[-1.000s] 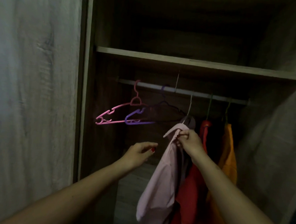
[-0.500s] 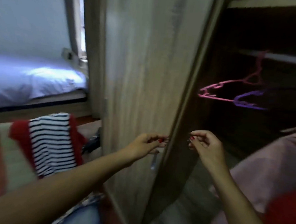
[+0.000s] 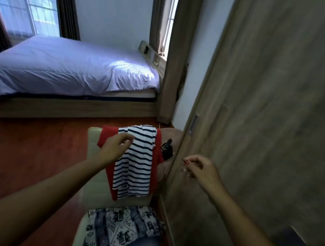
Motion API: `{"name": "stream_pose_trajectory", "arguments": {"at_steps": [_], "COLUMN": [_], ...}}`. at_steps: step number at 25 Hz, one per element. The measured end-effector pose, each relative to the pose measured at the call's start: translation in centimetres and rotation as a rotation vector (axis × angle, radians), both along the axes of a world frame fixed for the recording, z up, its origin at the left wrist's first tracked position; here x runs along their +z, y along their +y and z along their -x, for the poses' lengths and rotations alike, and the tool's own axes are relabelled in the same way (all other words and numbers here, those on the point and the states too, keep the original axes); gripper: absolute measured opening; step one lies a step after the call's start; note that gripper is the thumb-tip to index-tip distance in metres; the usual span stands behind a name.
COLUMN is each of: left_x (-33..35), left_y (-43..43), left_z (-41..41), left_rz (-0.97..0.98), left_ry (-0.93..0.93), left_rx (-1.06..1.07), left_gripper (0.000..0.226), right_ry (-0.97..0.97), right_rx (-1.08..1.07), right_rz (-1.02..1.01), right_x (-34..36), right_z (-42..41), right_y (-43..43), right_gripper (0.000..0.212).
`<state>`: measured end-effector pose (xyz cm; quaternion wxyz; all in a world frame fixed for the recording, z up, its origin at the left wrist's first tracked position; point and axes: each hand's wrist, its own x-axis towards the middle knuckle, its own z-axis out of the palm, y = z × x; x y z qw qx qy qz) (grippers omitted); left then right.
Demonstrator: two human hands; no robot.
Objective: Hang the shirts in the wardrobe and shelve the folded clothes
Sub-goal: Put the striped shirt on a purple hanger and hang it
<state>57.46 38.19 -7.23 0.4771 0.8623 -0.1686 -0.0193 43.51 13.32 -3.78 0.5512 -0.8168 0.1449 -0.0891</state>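
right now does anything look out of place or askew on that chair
Nothing is damaged or spilled. The striped shirt hangs slightly crooked over the red garment on the chair back, and a small black device sits beside them.

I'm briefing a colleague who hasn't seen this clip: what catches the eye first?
The navy-and-white striped shirt draped over a red garment on the cream chair back, centre frame, with the left hand reaching it. Behind, a bed with pale blue bedding; the wood-grain wardrobe door fills the right.
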Motion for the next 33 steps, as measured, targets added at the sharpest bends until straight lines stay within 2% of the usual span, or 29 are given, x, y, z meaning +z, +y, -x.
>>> {"name": "stream_pose_trajectory", "arguments": {"at_steps": [3,7,9,12,16,20,23,25,27,29,30,31,32,33], "left_x": [-3.4,-6.4,-7.7,-8.5,-9.0,-8.9,-8.5,-8.0,-6.9,-4.4,-2.6,-0.7,0.9,1.8], "left_y": [4.2,5.8,6.2,6.4,6.4,6.2,6.0,5.8,4.9,2.9,1.5,-0.1,-1.7,-3.3], "left_z": [-7.7,-12.1,-12.6,-13.1,-13.5,-13.4,-13.2,-13.1,-12.8,-11.3,-10.1,-8.9,-7.7,-6.4], "left_rz": [-0.268,-0.564,-0.573,-0.539,-0.556,-0.587,-0.629,-0.613,-0.483,-0.17,0.067,0.385,0.734,0.983], "left_ry": [-0.183,-0.236,-0.291,-0.4,-0.474,-0.517,-0.516,-0.496,-0.458,-0.356,-0.184,0.159,0.557,0.873], "left_rx": [0.083,-0.02,-0.041,-0.006,-0.006,0.019,0.031,0.05,0.082,0.062,0.013,-0.083,-0.178,-0.23], "left_gripper": [0.031,0.047,0.046,0.042,0.045,0.041,0.041,0.038,0.03,0.022,0.017,0.025,0.043,0.058], "right_ry": [0.108,0.173,0.165,0.119,-0.049,-0.253,-0.39,-0.449,-0.561,-0.653,-0.666,-0.652,-0.624,-0.589], "right_rx": [0.015,-0.017,-0.072,-0.148,-0.092,-0.136,-0.196,-0.199,-0.107,0.053,0.117,0.15,0.142,0.119], "right_rz": [0.028,0.107,0.172,0.275,0.5,0.397,0.231,0.048,-0.223,-0.396,-0.418,-0.41,-0.379,-0.342], "right_x": [-1.8,-5.2,-7.0,-8.4,-7.3,-2.3,2.8,6.9,10.2,10.8,10.1,8.7,6.9,4.7], "right_z": [-8.8,-17.7,-20.3,-22.2,-23.4,-24.3,-24.1,-22.9,-19.9,-15.1,-12.0,-9.0,-6.1,-3.1], "right_y": [3.7,6.5,7.3,7.7,7.5,7.7,6.5,5.7,5.2,4.5,4.0,3.4,2.6,1.6], "right_gripper": [0.012,0.027,0.032,0.024,0.019,0.015,0.011,0.008,0.011,0.013,0.014,0.017,0.019,0.017]}}
